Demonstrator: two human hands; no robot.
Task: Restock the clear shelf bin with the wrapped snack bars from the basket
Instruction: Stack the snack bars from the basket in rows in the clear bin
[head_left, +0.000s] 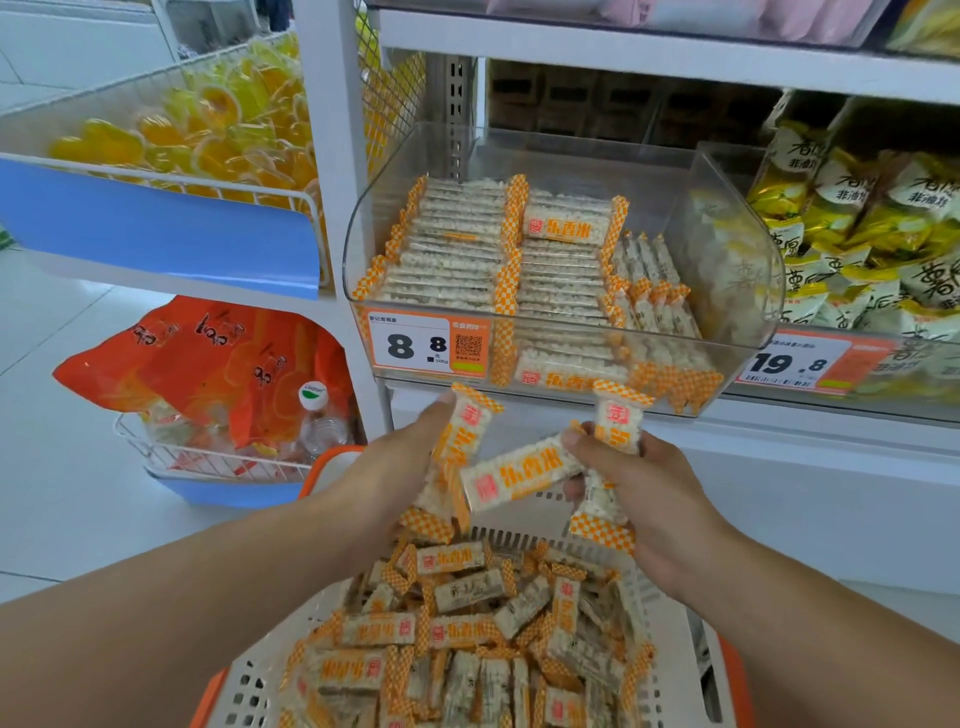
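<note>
The clear shelf bin (727, 270) sits on the white shelf and holds neat rows of wrapped snack bars (457, 249) with orange checked ends. Below it, the white and orange basket (249, 691) is full of loose snack bars (467, 639). My left hand (384, 483) grips a few bars upright above the basket. My right hand (649, 493) grips a few more bars, one of them lying crosswise between both hands (519, 475). Both hands hover just under the bin's front edge.
A price tag reading 8.8 (426, 345) is stuck to the bin front. A neighbouring bin of yellow snack bags (862, 223) stands to the right. To the left are a wire basket of yellow jellies (208, 130) and orange bags with a bottle (218, 364) lower down.
</note>
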